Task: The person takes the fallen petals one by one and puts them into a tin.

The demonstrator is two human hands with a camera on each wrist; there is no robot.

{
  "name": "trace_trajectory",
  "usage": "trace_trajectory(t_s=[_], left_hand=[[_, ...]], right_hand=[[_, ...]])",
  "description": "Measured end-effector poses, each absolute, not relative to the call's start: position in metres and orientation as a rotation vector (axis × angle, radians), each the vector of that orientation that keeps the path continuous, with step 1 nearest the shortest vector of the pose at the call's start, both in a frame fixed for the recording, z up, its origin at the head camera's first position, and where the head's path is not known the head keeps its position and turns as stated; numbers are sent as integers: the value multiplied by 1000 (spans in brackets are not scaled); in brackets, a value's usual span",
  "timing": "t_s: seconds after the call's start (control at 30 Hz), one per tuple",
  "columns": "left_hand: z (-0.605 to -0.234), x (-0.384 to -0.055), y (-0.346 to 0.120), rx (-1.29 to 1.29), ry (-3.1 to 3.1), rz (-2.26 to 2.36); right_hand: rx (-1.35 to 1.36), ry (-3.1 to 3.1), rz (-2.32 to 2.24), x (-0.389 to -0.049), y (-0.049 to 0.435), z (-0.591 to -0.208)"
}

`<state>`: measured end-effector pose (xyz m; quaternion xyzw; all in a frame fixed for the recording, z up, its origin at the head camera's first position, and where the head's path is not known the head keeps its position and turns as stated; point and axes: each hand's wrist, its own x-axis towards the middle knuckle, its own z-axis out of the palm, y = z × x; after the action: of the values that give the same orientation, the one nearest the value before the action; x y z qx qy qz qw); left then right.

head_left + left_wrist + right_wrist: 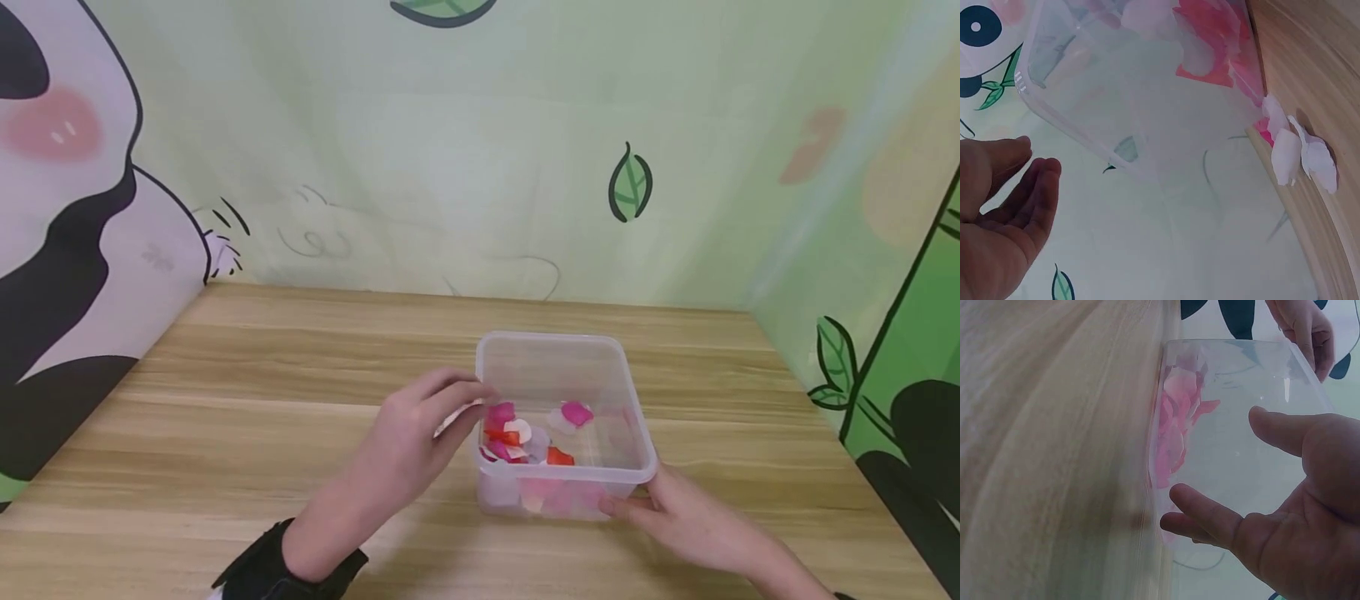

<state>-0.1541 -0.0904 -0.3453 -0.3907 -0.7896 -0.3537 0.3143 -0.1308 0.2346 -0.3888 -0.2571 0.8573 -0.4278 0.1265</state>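
A clear plastic box (566, 472) without a lid stands on the wooden table. Inside lie artificial petals (517, 431) in pink, red and white, mostly heaped at its left side. My left hand (412, 429) hovers at the left rim with its fingertips over the edge; in the left wrist view its thumb and fingers are bent toward each other with nothing between them. Against the box's front right corner rests my right hand (693, 512), thumb and fingers spread and fairly straight along the wall in the right wrist view.
A few whitish petals (1287, 156) lie on the table (1335, 237) just outside the box, in the left wrist view. Behind the table hangs a pale green backdrop (480, 167) printed with leaves and pandas, closing in the back and both sides.
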Motion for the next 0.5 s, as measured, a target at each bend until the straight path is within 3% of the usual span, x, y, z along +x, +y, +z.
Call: trace_trajectory(t_s=[0.5], left_hand=[[-369, -172, -107, -734, -2798, -542]], right_hand=[[-698, 2462, -1272, -130, 236, -388]])
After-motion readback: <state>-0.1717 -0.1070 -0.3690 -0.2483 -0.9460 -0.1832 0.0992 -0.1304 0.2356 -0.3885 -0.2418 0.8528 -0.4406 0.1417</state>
